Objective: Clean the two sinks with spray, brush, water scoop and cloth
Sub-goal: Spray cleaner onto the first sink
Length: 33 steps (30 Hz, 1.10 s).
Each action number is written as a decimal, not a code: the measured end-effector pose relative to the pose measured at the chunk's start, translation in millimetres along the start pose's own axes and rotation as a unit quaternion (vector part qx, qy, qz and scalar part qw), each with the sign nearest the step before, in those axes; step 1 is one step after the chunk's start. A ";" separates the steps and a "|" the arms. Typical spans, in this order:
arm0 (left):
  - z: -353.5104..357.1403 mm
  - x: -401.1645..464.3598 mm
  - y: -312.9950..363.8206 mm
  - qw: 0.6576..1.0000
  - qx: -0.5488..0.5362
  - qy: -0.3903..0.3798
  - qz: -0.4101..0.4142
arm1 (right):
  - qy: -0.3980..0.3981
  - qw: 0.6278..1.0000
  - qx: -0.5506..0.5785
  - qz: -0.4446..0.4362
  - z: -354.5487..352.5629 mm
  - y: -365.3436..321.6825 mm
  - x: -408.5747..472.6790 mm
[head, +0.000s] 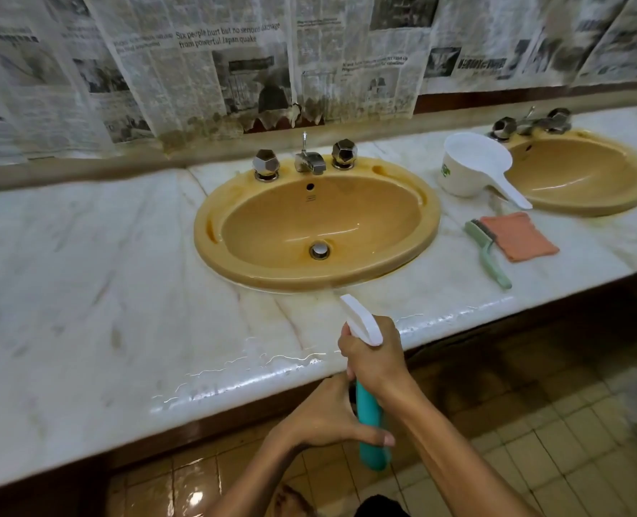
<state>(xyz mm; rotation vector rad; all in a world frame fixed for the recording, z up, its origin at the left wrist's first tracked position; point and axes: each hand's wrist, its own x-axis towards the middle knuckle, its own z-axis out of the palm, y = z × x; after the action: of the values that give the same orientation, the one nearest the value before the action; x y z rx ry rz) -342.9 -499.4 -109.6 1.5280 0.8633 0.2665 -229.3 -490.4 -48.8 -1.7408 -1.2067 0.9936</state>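
Spray bottle (371, 419): upright, gripped at the trigger by right hand (374, 354), at the body by left hand (328, 416). Nozzle points ahead at near sink (317, 222), just beyond the table (85, 285) edge.

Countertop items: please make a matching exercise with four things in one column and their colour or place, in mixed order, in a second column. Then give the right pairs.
Column 1:
1. water scoop
2. brush
3. cloth
4. spray bottle

Column 2:
A. teal body, held in both hands
B. white, standing between the two sinks
C. orange-pink, lying flat on the counter
D. pale green handle, lying beside the cloth

Pairs: 1-B, 2-D, 3-C, 4-A
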 end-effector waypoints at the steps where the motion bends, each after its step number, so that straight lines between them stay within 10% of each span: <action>1: 2.4 4.1 0.4 1.000 0.003 -0.005 -0.002 | 0.009 1.000 -0.005 0.002 -3.7 2.9 0.0; 21: -12.2 -21.6 -17.1 0.988 -0.056 0.123 -0.079 | -0.130 0.990 -0.052 -0.030 51.7 -6.5 19.9; 33: -2.0 29.1 -4.7 0.999 0.014 -0.048 -0.004 | 0.035 0.998 0.017 0.057 -10.8 -0.9 14.5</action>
<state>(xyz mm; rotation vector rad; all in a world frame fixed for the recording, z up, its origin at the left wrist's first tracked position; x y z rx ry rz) -325.9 -479.4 -123.0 1.5496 0.7993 0.1741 -216.4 -478.1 -46.2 -1.8202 -1.0510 1.0060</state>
